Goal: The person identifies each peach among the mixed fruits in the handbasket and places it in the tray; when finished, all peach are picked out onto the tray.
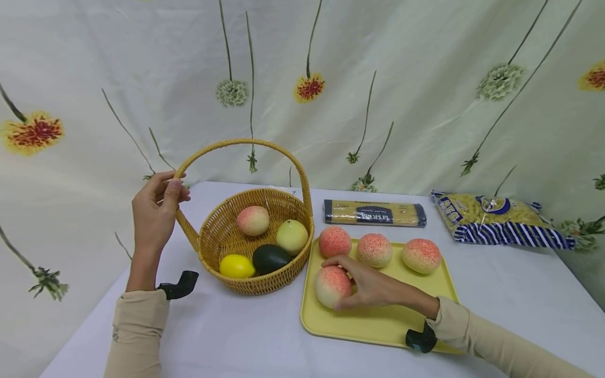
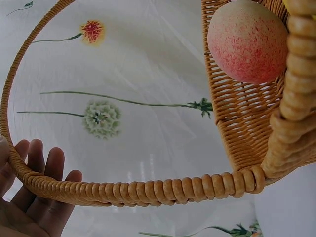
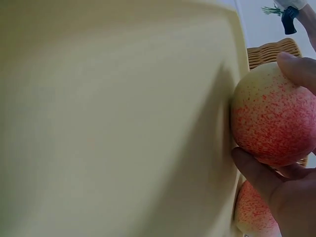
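My left hand (image 1: 156, 210) holds the arched handle (image 1: 246, 142) of a wicker basket (image 1: 279, 281) on its left side, thumb in front and fingers behind. Inside the basket lie a peach (image 1: 252, 220), a pale green round fruit (image 1: 292, 237), a yellow lemon (image 1: 237, 266) and a dark green avocado-like fruit (image 1: 271, 259). My right hand (image 1: 373, 283) grips another peach (image 1: 331, 287) between thumb and fingers, over the left part of a yellow tray (image 1: 378, 328). In the right wrist view this peach (image 3: 274, 116) overlaps the tray's edge (image 3: 240, 44).
Three more peaches lie along the tray's far side, among them one at the right (image 1: 421, 256). Behind the tray is a pack of spaghetti (image 1: 375, 212); a bag of pasta (image 1: 498, 218) lies at the back right. A flowered cloth (image 1: 302, 79) hangs behind the table.
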A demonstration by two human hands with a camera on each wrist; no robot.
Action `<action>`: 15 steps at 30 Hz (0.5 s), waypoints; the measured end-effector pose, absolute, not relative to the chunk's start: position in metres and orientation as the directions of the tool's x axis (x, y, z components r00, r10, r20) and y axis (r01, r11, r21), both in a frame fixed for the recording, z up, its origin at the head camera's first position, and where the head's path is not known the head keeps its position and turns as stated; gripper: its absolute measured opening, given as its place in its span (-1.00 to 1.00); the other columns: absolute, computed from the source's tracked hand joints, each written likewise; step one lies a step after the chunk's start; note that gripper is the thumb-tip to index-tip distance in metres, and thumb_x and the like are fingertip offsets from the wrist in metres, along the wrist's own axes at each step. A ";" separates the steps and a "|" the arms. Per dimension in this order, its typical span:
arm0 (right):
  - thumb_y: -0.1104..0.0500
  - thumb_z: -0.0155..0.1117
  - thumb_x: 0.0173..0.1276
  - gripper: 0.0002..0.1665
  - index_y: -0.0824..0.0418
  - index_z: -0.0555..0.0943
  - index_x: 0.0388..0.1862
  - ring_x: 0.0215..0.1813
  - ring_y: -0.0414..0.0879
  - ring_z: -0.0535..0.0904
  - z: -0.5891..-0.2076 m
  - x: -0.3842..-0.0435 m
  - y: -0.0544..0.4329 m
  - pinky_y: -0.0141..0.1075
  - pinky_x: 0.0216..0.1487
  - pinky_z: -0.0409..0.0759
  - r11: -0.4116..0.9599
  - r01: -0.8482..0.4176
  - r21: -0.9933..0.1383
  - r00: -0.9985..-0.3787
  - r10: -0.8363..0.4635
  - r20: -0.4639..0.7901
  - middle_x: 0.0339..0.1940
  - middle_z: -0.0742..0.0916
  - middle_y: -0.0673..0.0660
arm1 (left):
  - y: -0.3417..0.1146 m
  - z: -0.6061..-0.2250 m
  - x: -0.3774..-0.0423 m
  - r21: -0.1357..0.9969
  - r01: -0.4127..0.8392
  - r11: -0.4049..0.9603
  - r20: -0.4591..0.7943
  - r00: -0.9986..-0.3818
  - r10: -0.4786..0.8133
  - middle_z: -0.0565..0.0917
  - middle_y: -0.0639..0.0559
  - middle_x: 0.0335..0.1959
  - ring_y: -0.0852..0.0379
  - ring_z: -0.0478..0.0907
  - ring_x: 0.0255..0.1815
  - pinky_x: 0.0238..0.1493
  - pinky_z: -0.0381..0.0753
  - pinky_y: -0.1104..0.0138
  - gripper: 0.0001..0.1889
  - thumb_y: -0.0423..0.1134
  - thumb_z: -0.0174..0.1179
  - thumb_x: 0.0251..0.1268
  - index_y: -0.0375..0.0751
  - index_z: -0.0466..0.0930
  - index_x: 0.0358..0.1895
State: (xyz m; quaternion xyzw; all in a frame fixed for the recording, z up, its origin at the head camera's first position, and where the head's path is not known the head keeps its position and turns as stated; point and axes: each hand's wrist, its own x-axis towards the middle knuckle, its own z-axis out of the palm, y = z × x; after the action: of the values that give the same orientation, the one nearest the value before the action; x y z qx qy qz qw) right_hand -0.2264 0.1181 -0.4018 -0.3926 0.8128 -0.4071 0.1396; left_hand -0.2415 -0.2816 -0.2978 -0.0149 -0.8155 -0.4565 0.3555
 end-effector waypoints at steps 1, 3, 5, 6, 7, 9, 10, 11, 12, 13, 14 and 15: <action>0.07 0.54 0.02 -0.12 0.09 0.31 0.30 0.18 -0.10 0.47 -0.402 -0.227 0.119 -0.22 0.20 0.47 0.359 -0.519 -0.776 -0.652 -0.753 0.088 0.26 0.46 0.06 | -0.281 -0.298 -0.242 0.734 0.352 0.581 0.594 -0.746 -0.300 0.57 0.17 -0.42 0.34 0.60 -0.37 -0.22 0.56 0.60 -0.69 -0.12 0.03 0.45 -0.20 0.57 0.08; 0.08 0.53 0.04 -0.11 0.08 0.30 0.32 0.19 -0.08 0.46 -0.402 -0.227 0.120 -0.24 0.17 0.49 0.349 -0.493 -0.797 -0.650 -0.757 0.071 0.29 0.44 0.07 | -0.281 -0.297 -0.242 0.736 0.356 0.576 0.595 -0.746 -0.298 0.58 0.17 -0.42 0.33 0.60 -0.36 -0.23 0.55 0.61 -0.69 -0.12 0.03 0.45 -0.20 0.57 0.08; 0.09 0.52 0.06 -0.09 0.09 0.27 0.35 0.22 -0.06 0.44 -0.403 -0.227 0.121 -0.26 0.15 0.52 0.342 -0.469 -0.814 -0.645 -0.763 0.051 0.32 0.41 0.09 | -0.280 -0.296 -0.241 0.736 0.358 0.574 0.596 -0.746 -0.298 0.58 0.17 -0.42 0.32 0.61 -0.36 -0.23 0.56 0.60 -0.69 -0.12 0.03 0.45 -0.20 0.57 0.08; 0.09 0.51 0.07 -0.08 0.09 0.26 0.37 0.24 -0.04 0.43 -0.402 -0.227 0.122 -0.27 0.14 0.52 0.340 -0.460 -0.820 -0.642 -0.766 0.043 0.33 0.40 0.10 | -0.280 -0.296 -0.241 0.737 0.358 0.573 0.595 -0.746 -0.298 0.57 0.17 -0.42 0.32 0.61 -0.36 -0.23 0.55 0.61 -0.69 -0.12 0.03 0.45 -0.20 0.57 0.08; 0.09 0.50 0.08 -0.07 0.10 0.24 0.39 0.25 -0.02 0.42 -0.402 -0.227 0.122 -0.27 0.14 0.52 0.339 -0.457 -0.822 -0.638 -0.769 0.037 0.35 0.39 0.11 | -0.280 -0.296 -0.241 0.737 0.356 0.575 0.594 -0.747 -0.299 0.57 0.17 -0.42 0.32 0.61 -0.36 -0.23 0.55 0.61 -0.69 -0.12 0.03 0.45 -0.20 0.57 0.08; 0.08 0.49 0.11 -0.06 0.13 0.22 0.41 0.28 -0.01 0.40 -0.401 -0.227 0.122 -0.27 0.15 0.52 0.342 -0.457 -0.821 -0.630 -0.776 0.028 0.37 0.37 0.13 | -0.280 -0.296 -0.240 0.737 0.351 0.577 0.592 -0.748 -0.301 0.57 0.17 -0.42 0.32 0.60 -0.36 -0.23 0.55 0.61 -0.70 -0.13 0.03 0.45 -0.21 0.57 0.07; 0.07 0.48 0.12 -0.06 0.14 0.21 0.42 0.29 0.00 0.39 -0.401 -0.228 0.122 -0.27 0.15 0.52 0.345 -0.464 -0.816 -0.627 -0.779 0.027 0.38 0.36 0.14 | -0.280 -0.296 -0.240 0.737 0.350 0.578 0.592 -0.748 -0.302 0.57 0.16 -0.42 0.32 0.60 -0.36 -0.23 0.55 0.61 -0.70 -0.13 0.03 0.45 -0.21 0.57 0.07; 0.06 0.47 0.13 -0.05 0.14 0.20 0.43 0.30 0.00 0.39 -0.401 -0.228 0.122 -0.27 0.15 0.52 0.349 -0.466 -0.813 -0.626 -0.779 0.024 0.38 0.36 0.14 | -0.280 -0.296 -0.239 0.737 0.348 0.580 0.591 -0.748 -0.302 0.57 0.16 -0.42 0.33 0.60 -0.36 -0.22 0.55 0.61 -0.70 -0.13 0.03 0.45 -0.21 0.56 0.07; 0.06 0.47 0.14 -0.06 0.15 0.20 0.43 0.29 0.00 0.39 -0.400 -0.228 0.123 -0.27 0.15 0.53 0.353 -0.468 -0.810 -0.626 -0.779 0.022 0.38 0.37 0.14 | -0.280 -0.296 -0.239 0.736 0.347 0.581 0.591 -0.749 -0.302 0.57 0.16 -0.42 0.33 0.60 -0.36 -0.22 0.55 0.61 -0.70 -0.14 0.03 0.45 -0.21 0.56 0.08; 0.06 0.46 0.15 -0.06 0.15 0.20 0.44 0.29 0.00 0.39 -0.400 -0.229 0.123 -0.28 0.14 0.53 0.357 -0.469 -0.808 -0.626 -0.780 0.019 0.37 0.37 0.13 | -0.280 -0.296 -0.239 0.736 0.347 0.581 0.591 -0.748 -0.301 0.57 0.15 -0.42 0.32 0.60 -0.36 -0.22 0.55 0.61 -0.70 -0.14 0.03 0.45 -0.21 0.56 0.08; 0.05 0.45 0.16 -0.06 0.15 0.20 0.44 0.28 0.00 0.40 -0.400 -0.229 0.123 -0.28 0.13 0.54 0.361 -0.468 -0.806 -0.626 -0.780 0.015 0.37 0.38 0.12 | -0.280 -0.297 -0.240 0.736 0.348 0.581 0.592 -0.748 -0.301 0.57 0.15 -0.42 0.32 0.60 -0.36 -0.23 0.55 0.61 -0.70 -0.15 0.03 0.45 -0.21 0.56 0.08; 0.05 0.45 0.17 -0.07 0.15 0.20 0.44 0.26 -0.01 0.41 -0.400 -0.229 0.123 -0.29 0.12 0.54 0.364 -0.472 -0.803 -0.625 -0.781 0.014 0.35 0.39 0.12 | -0.281 -0.297 -0.240 0.735 0.348 0.582 0.592 -0.747 -0.301 0.57 0.15 -0.42 0.33 0.60 -0.36 -0.23 0.55 0.61 -0.70 -0.14 0.03 0.45 -0.21 0.56 0.08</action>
State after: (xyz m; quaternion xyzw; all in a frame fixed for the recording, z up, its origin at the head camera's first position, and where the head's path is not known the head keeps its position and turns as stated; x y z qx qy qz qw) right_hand -0.2295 0.1230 -0.3996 -0.3897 0.8038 -0.4078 0.1889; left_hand -0.2397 -0.2807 -0.2968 -0.0143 -0.8153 -0.4570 0.3552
